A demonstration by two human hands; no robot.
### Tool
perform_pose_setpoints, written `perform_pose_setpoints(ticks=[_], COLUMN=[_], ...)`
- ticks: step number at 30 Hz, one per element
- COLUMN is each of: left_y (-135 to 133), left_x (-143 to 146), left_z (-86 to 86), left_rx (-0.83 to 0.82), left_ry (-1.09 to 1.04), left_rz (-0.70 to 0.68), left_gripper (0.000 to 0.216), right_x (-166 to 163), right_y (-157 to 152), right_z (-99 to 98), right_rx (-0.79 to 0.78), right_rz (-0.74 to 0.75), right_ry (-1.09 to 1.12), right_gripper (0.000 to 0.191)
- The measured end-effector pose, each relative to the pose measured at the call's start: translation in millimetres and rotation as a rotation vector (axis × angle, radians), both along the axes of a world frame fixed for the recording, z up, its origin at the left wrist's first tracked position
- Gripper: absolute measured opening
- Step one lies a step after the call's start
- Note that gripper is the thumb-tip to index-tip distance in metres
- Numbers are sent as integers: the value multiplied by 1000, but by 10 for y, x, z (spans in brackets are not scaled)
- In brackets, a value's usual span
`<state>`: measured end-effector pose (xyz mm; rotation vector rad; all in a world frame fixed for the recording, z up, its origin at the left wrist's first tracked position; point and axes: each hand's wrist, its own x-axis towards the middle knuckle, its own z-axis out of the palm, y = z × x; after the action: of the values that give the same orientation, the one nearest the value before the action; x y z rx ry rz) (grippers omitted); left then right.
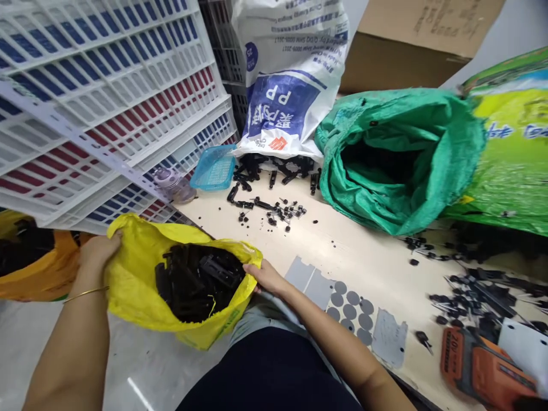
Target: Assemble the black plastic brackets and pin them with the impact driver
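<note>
A yellow woven sack [132, 274] hangs at the table's near edge, its mouth spread wide. Dark black plastic parts [201, 279] fill it. My left hand [100, 248] grips the sack's rim on the left, with its fingertips partly hidden behind the material. On the opposite side, the rim is pinched in my right hand [265, 275], thumb over the edge. Beyond the sack, small black knobs with metal pins [286, 212] lie scattered on the tabletop [252, 245].
White crates [120, 131] are stacked at left. A white PP sack [291, 80], a blue basket [214, 168] and a green sack [454, 148] stand at the back. Grey discs [350, 311] and an orange battery tool [483, 365] lie right. An orange bag [47, 274] sits far left.
</note>
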<state>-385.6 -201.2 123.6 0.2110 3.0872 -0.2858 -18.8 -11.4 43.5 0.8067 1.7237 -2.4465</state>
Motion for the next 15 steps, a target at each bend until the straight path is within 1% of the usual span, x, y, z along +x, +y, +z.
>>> perform_pose_setpoints(ticks=[1,2,3,4,5,6,7,10,12,13,15], left_y=[159,345,559,800,1065,1347,1638,2494,3011,3256,3733], left_x=[44,112,203,315,448,602,774,1377,1807,2016,2402], left_z=[44,88,123,144,145,122,75,-158,-311,-363,-393], left_rx=[-60,-97,-101,-66,-2,72,145,351,484,551,683], left_ry=[23,65,112,154,172,140,70,-193,-318,-356,-387], left_rz=[27,25,-28,-142,-296,-474,-639,-1029,-1202,-1265,-1372], left_gripper=[73,78,83,84,81,76,71,54,50,51,55], right_x=[78,170,269,372,477,585,700,1124,1478,1666,2024], right_y=[47,97,153,218,293,376,465,728,840,862,824], right_z=[-2,3,11,21,29,33,31,-6,-40,-56,-90], right_rx=[6,9,6,-5,-18,-25,-20,89,186,233,324], right_rz=[40,80,112,121,95,34,-60,-425,-630,-711,-837], right_ry=[5,20,41,62,76,78,65,-50,-145,-187,-269], right_gripper=[41,43,46,49,52,54,54,49,45,44,42])
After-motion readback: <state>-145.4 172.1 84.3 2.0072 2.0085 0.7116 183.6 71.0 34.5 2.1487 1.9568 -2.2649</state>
